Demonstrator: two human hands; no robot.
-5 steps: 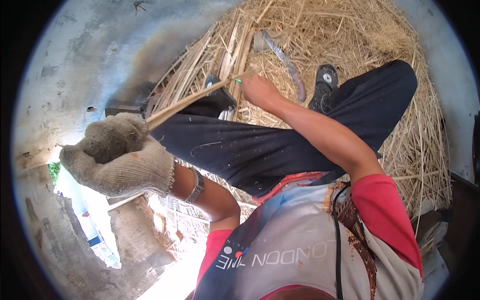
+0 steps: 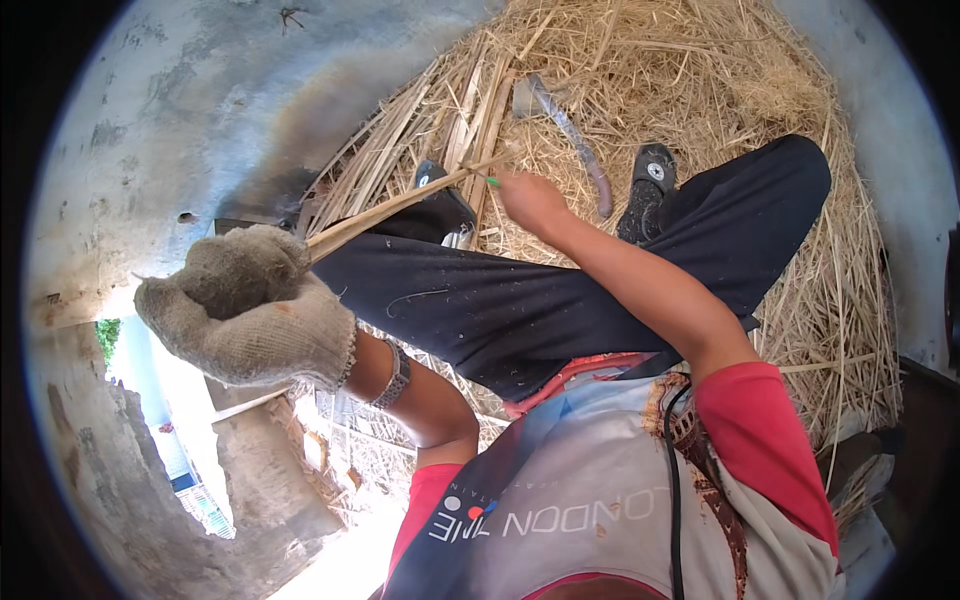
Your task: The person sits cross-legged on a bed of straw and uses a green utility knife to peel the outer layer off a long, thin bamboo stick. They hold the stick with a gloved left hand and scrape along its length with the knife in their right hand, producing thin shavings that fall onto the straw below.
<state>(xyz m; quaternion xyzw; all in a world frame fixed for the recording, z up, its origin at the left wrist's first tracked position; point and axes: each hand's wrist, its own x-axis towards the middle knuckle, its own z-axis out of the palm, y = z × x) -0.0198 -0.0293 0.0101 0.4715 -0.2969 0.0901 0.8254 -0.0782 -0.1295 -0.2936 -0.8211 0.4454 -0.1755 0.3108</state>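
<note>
My left hand (image 2: 245, 305), in a dirty knitted work glove, is closed around the near end of a long split bamboo strip (image 2: 385, 210). The strip slants up and away over my left shin, and a thin sliver parts from its far end. At that end is my bare right hand (image 2: 532, 205), its fingers closed on a small green-handled tool (image 2: 492, 181). The tool touches or nearly touches the strip; its working end is too small to make out.
A curved machete (image 2: 568, 130) with a brown handle lies on the shavings (image 2: 690, 75) beyond my feet. Long bamboo strips (image 2: 465, 110) lie beside a stained wall (image 2: 200, 100). My crossed legs (image 2: 440, 290) fill the middle. A broken gap (image 2: 165, 420) opens at left.
My right hand has shifted slightly right and down in the picture, and a thin sliver now stands out from the strip's far end. The whole view has shifted a little too.
</note>
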